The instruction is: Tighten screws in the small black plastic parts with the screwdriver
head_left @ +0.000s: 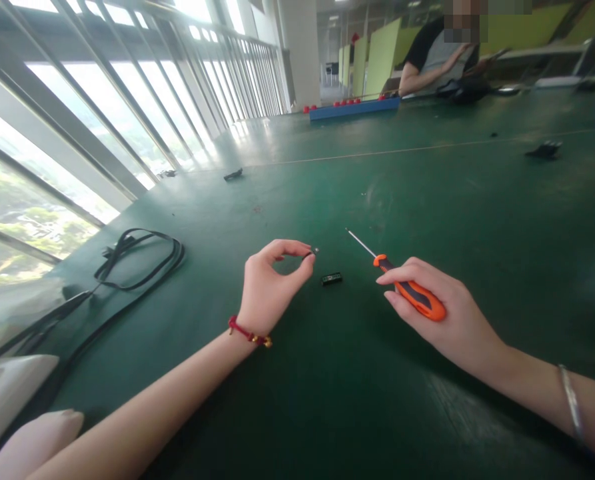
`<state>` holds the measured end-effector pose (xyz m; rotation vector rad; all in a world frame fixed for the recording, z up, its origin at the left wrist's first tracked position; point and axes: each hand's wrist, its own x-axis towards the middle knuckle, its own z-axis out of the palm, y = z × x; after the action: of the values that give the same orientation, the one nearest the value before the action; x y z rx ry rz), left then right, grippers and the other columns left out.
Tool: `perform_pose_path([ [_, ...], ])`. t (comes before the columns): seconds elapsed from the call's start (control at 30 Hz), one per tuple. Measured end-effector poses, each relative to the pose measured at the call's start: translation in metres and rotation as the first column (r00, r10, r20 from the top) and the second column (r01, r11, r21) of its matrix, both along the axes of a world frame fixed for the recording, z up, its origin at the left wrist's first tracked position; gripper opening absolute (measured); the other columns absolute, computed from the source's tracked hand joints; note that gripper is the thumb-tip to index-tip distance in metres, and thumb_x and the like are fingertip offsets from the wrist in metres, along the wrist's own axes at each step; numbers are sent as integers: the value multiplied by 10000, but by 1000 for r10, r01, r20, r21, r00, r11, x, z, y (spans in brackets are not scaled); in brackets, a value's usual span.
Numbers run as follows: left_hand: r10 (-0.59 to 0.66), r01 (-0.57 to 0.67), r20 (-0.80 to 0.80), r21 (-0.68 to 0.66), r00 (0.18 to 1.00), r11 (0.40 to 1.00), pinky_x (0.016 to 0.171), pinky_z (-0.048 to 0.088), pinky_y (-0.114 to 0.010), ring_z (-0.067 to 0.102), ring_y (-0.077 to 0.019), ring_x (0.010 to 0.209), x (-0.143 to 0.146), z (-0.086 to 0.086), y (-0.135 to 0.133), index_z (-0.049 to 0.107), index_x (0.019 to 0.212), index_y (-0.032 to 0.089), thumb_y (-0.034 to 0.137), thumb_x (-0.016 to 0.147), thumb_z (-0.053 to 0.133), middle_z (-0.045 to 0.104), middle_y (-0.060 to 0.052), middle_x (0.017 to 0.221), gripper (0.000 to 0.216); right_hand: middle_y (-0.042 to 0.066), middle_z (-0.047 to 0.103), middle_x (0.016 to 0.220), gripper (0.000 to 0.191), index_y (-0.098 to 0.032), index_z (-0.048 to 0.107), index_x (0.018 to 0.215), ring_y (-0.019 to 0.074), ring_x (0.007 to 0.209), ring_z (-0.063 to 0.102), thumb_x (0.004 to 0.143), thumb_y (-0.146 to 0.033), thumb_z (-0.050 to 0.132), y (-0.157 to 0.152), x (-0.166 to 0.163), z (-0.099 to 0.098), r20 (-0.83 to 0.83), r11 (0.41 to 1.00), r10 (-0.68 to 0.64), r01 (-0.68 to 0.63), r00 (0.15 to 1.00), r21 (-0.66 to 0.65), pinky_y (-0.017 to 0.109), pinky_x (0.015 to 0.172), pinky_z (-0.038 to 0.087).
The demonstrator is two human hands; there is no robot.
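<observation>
A tiny dark piece (308, 255) with a shiny end is pinched between the thumb and forefinger of the left hand (270, 285); what exactly it is, I cannot tell. Just right of those fingers and slightly nearer the body, a small black block (332, 279) lies on the desk (322, 200), touched by neither hand. Farther right, the fingers of the right hand (460, 317) are wrapped around the handle of an orange-and-dark screwdriver (421, 301), its tip pointing up and leftward, clear of the left fingers. With so small a piece, a light, steady pinch that leaves the shiny end uncovered seems best, and the tip is safest aimed beside the fingertips, never at them; a loose turn could flick the piece away. Well left of the left fingers, a black cable (178, 253) lies looped.
</observation>
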<state>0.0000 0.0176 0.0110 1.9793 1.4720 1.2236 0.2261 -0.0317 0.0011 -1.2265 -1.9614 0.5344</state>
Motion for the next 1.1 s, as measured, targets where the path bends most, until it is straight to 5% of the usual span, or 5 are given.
perform_pose_path([
  [0.13, -174, 171, -94, -37, 980, 985, 869, 497, -375, 647, -197, 920, 6, -6, -8, 668, 730, 184, 223, 751, 652, 708, -43, 986, 47, 9, 571, 865, 96, -238, 576, 958, 111, 702, 550, 889, -253, 511, 1, 1, 1, 5, 1000, -22, 22, 1000, -22, 258, 625, 455],
  [0.53, -153, 162, -354, -5, 923, 987, 837, 512, -360, 647, -193, 889, 5, -2, -13, 699, 778, 207, 213, 777, 616, 712, -18, 970, 83, 5, 577, 860, 99, -219, 585, 950, 99, 706, 548, 892, -245, 508, 2, 1, 1, -13, 999, 20, -20, 1000, -36, 249, 640, 447],
  [0.83, 370, -429, -525, 11, 766, 903, 831, 473, -349, 665, -248, 884, -123, 48, -27, 701, 808, 245, 411, 733, 658, 722, 20, 937, 186, 8, 597, 833, 99, -219, 595, 918, 98, 649, 553, 881, -252, 510, 3, 0, 0, -22, 998, 38, -39, 999, -53, 252, 596, 461],
  [0.93, 417, -613, -646, -102, 640, 784, 774, 462, -355, 659, -288, 901, -162, 45, -42, 703, 834, 274, 480, 715, 648, 726, 24, 846, 244, 10, 602, 823, 97, -220, 597, 905, 104, 644, 555, 877, -249, 509, 3, -1, 0, -18, 998, 33, -34, 999, -48, 258, 596, 460],
  [1.1, 411, -643, -626, -193, 662, 742, 800, 454, -342, 663, -286, 921, -178, 29, -53, 705, 825, 284, 499, 679, 680, 736, 36, 874, 260, 7, 600, 822, 102, -225, 598, 914, 100, 627, 549, 882, -262, 508, 1, 0, 0, -1, 996, 39, -39, 999, -77, 253, 579, 452],
])
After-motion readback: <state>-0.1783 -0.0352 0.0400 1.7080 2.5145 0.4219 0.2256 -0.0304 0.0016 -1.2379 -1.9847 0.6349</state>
